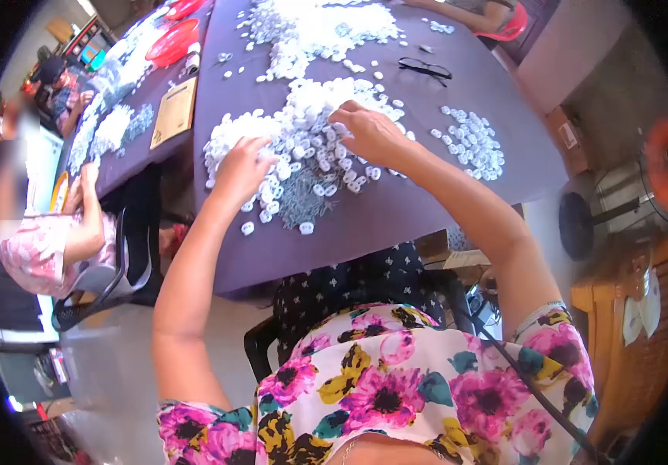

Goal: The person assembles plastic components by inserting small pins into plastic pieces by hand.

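A large heap of small white plastic pieces [326, 97], some with dark marks or holes, lies on the dark-covered table in front of me. My left hand [242, 164] rests at the heap's left side, fingers stretched and a little apart. On its right side, my right hand [373, 133] reaches into the pieces with bent fingers, thumb apart from them; the fingertips are partly lost among the pieces. Between and below the hands lies a mound of small thin grey pieces [303, 200], with a few white pieces scattered on it and near the table's front edge.
At right lies a separate group of grey-white pieces [473, 143]; black eyeglasses [425, 70] lie beyond it. A brown clipboard-like board [173, 112] and a red basin [173, 43] are at left. Another person [63, 240] sits left. An orange fan [667, 167] stands right.
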The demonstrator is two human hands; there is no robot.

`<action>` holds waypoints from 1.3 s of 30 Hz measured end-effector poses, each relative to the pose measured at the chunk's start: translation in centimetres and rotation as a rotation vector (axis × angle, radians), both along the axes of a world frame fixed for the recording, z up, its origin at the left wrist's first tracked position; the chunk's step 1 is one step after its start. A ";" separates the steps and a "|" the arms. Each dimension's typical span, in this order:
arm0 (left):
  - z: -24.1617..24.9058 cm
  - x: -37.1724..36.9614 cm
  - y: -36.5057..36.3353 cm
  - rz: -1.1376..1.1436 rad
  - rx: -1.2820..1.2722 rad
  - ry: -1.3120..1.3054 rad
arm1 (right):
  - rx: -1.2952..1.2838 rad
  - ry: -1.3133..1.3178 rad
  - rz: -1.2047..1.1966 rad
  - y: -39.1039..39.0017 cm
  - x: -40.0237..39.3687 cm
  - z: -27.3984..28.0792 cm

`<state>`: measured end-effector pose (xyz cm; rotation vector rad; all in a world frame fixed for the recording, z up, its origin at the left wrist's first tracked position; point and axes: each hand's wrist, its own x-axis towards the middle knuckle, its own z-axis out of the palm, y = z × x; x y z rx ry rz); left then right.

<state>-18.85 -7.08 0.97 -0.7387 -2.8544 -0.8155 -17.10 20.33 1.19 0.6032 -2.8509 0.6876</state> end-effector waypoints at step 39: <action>-1.7 -0.2 -7.4 0.283 0.037 0.086 | -0.111 0.023 0.107 -3.0 -2.0 -1.3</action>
